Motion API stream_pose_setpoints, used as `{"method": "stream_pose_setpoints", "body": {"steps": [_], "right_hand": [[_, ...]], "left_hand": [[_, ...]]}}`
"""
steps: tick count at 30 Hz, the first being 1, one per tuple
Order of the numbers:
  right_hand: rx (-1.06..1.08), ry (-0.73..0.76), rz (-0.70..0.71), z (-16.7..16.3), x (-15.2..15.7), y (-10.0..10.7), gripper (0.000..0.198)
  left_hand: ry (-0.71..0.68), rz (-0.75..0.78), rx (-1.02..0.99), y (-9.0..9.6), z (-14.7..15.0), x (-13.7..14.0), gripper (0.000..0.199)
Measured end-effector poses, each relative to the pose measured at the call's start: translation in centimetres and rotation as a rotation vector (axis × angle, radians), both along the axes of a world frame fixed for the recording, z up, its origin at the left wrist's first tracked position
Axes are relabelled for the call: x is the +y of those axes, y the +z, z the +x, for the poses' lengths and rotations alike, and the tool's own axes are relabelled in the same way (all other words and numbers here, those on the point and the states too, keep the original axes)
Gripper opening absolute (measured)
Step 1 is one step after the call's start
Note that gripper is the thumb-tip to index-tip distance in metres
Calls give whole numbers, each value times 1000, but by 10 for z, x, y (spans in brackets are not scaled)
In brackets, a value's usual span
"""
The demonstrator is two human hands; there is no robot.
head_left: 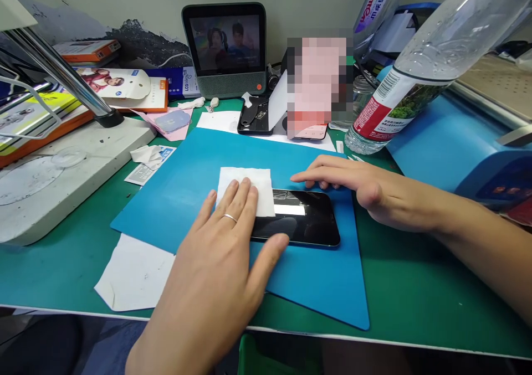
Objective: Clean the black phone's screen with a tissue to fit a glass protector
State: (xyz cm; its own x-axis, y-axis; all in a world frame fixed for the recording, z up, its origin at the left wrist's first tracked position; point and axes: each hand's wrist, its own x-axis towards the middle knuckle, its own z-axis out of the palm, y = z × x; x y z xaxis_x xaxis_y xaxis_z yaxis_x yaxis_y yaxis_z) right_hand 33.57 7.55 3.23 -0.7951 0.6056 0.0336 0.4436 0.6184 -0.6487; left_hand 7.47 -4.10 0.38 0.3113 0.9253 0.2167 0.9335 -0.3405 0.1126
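Blue mat (166, 192), laid flat on a green table (419, 297). On the mat, a black phone (307, 228), glossy side up, lengthwise across the view, with a white reflection across its upper part. Left end hidden under the left hand (216, 258); right end in clear sight.

Under the left fingertips, a white tissue (265, 195), partly over the phone, partly over the mat. Left fingers straight and flat on the tissue, little finger slightly apart, thumb spread wide above the phone's near edge; thumb contact, cannot tell. Ring (229, 217) on one left finger.

Right hand (366, 189) just beside the phone's far edge, palm down, index finger extended leftward, remaining fingers loosely bent. Contact with phone or mat: cannot tell.

To the left of the mat, a white lamp base (78, 162). Beyond the mat, a small screen (226, 45) upright near the wall, and a dark handset (260, 117) lying on white paper (220, 121). To the right, a clear bottle (394, 103) with a red-and-white label, beside a blue machine (440, 148).
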Motion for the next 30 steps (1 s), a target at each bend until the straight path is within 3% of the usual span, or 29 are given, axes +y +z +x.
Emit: {"method": "stream_pose_setpoints", "body": {"steps": [8, 14, 17, 20, 25, 30], "right_hand": [[-1, -21, 4, 0, 0, 1, 103], [-8, -23, -1, 2, 1, -1, 106], [-13, -32, -8, 3, 2, -2, 107], [-9, -32, -1, 2, 2, -1, 106], [-14, -35, 14, 2, 3, -1, 104], [-18, -28, 16, 3, 2, -1, 102]], "left_hand": [[-133, 96, -97, -7, 37, -30, 90], [-135, 240, -158, -22, 55, -46, 95], [-176, 210, -127, -18, 40, -42, 93], [-304, 118, -47, -6, 14, -34, 90], [-256, 2, -14, 13, -19, -28, 60], [-212, 41, -9, 18, -31, -25, 46]]}}
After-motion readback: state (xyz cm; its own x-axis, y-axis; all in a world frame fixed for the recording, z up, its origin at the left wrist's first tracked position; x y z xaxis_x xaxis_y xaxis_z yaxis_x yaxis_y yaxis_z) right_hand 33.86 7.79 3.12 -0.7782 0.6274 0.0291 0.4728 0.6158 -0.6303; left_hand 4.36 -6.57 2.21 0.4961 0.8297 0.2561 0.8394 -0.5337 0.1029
